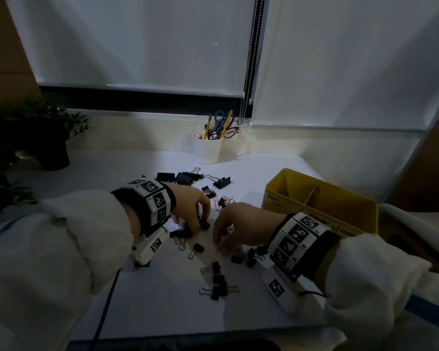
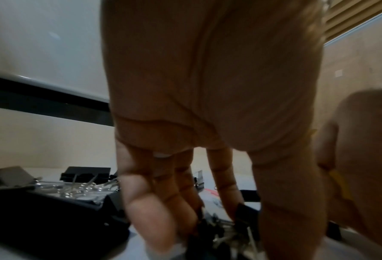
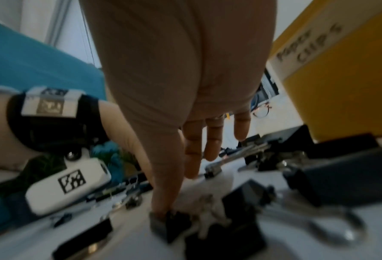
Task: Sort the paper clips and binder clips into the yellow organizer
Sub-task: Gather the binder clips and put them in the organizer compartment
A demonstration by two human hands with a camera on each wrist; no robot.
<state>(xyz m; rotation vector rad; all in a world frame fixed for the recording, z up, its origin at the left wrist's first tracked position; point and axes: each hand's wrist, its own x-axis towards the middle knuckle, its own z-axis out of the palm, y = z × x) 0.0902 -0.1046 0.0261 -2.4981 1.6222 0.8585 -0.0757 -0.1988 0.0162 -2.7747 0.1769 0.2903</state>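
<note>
Black binder clips lie scattered over the white table (image 1: 162, 300). Larger ones (image 1: 188, 177) sit at the back and small ones (image 1: 218, 285) near the front. Pink paper clips (image 1: 216, 201) lie between the hands and the yellow organizer (image 1: 284, 201), which stands at the right with a divider inside and "Paper clips" written on its wall (image 3: 341, 88). My left hand (image 1: 190, 225) reaches down into a cluster of small binder clips (image 2: 225, 234) and pinches them between its fingers and thumb (image 2: 292, 211). My right hand (image 1: 222, 243) hangs with fingers (image 3: 192, 158) relaxed; its thumb touches a small binder clip (image 3: 172, 223).
A white cup (image 1: 208, 148) with pencils and scissors stands at the back centre. A dark potted plant (image 1: 51, 153) is at the back left. A black cable (image 1: 107, 305) runs over the table's front left. The organizer stands near the table's right edge.
</note>
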